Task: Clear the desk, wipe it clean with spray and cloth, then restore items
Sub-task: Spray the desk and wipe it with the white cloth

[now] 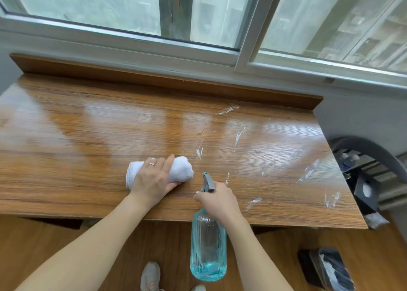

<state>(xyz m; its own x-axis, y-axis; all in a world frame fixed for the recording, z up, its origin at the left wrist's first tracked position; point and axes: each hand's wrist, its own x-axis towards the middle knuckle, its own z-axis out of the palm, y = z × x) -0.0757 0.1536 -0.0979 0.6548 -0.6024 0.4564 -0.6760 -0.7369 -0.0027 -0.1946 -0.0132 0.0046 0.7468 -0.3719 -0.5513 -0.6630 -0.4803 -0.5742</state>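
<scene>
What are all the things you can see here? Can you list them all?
desk: one, brown wood, under the window
smears: several, white, on the desk's right half
cloth: one, white, rolled, on the desk
spray bottle: one, clear blue with grey nozzle, held at the desk's near edge
window: one, grey frame, behind the desk
shoes: two, pale, on the floor
left hand: on the cloth, wears a ring
right hand: grips the spray bottle

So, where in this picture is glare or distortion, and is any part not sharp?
Head view: window light makes pale glare bands across the wooden desk, mostly left and centre; the wide lens bends the window frame and desk edges; the white smears at right look streaked; the cloth and spray bottle look fairly sharp.
</scene>
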